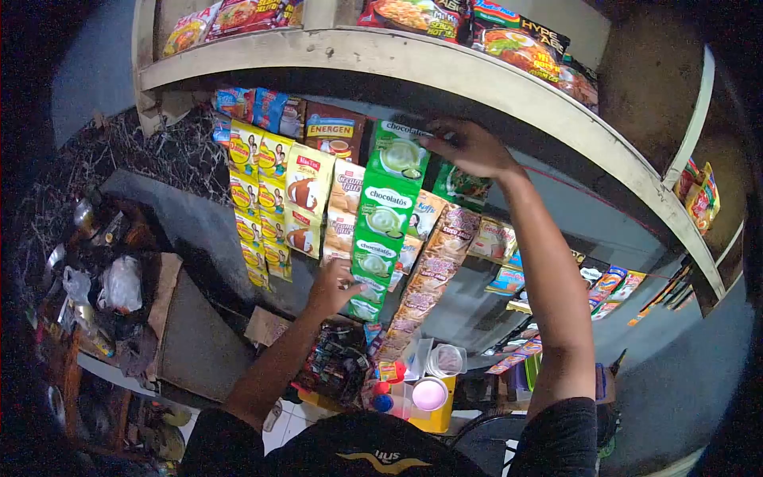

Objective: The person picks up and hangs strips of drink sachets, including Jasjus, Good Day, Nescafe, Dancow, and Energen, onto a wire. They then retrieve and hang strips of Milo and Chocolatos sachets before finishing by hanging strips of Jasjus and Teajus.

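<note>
A long strip of green Chocolatos sachets hangs down in the middle of the view. At its top corner, my right hand is raised with fingers closed on the edge, just under the shelf. Lower down, my left hand grips the strip's left edge between thumb and fingers; the exact contact is partly hidden. Left of the strip hang pale creamy latte sachets and a brown Energen pack. To its right are a pinkish-brown sachet strip and a dark green pack, partly behind my right hand.
A curved cream shelf holding instant noodle packs runs overhead. Yellow Dancow strips hang at left, more sachets at right. Below are plastic tubs and a cluttered rack with plastic bags.
</note>
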`<act>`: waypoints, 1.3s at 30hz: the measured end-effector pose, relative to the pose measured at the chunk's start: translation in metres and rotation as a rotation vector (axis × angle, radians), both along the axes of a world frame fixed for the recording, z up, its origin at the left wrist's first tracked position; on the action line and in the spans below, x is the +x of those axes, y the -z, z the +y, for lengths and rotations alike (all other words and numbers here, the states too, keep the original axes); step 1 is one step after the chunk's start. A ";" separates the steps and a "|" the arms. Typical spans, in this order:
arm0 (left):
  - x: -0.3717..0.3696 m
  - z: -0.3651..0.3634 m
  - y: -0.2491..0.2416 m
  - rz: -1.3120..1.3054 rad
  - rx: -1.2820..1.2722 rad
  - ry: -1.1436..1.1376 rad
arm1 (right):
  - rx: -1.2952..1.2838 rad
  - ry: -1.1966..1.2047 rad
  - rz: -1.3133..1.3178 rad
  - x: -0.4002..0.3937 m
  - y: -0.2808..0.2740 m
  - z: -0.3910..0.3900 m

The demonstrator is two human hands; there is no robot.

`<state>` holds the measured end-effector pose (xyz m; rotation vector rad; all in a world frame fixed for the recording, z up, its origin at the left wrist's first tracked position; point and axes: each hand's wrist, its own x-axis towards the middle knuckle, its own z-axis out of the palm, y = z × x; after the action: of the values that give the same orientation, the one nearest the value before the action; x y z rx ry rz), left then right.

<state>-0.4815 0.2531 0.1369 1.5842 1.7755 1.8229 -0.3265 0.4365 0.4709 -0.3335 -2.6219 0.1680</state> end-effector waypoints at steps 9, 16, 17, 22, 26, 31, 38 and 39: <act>0.007 -0.042 -0.015 -0.118 -0.399 0.205 | 0.149 0.090 -0.046 -0.022 0.011 0.009; 0.015 -0.103 -0.121 0.401 -0.255 0.163 | 0.136 0.024 0.071 -0.027 0.018 0.022; 0.014 -0.106 -0.133 0.400 -0.258 0.162 | 0.131 0.034 0.048 -0.029 0.017 0.024; 0.011 -0.097 -0.203 0.596 0.131 -0.002 | 0.059 0.031 0.053 -0.035 0.020 0.041; 0.005 -0.064 -0.247 0.613 0.229 0.029 | 0.037 0.024 0.003 -0.030 0.010 0.036; -0.020 -0.016 -0.260 0.713 0.203 0.081 | -0.023 0.026 -0.041 -0.027 0.005 0.043; -0.038 0.015 -0.280 0.590 -0.355 0.032 | 0.116 0.048 -0.101 -0.051 0.023 0.122; -0.040 0.021 -0.286 0.527 -0.562 0.023 | 0.068 0.085 -0.159 -0.053 0.022 0.121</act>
<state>-0.5217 0.2742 0.4233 1.9033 2.1905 0.7960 -0.3794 0.5571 0.4492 -0.4502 -2.7561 0.0241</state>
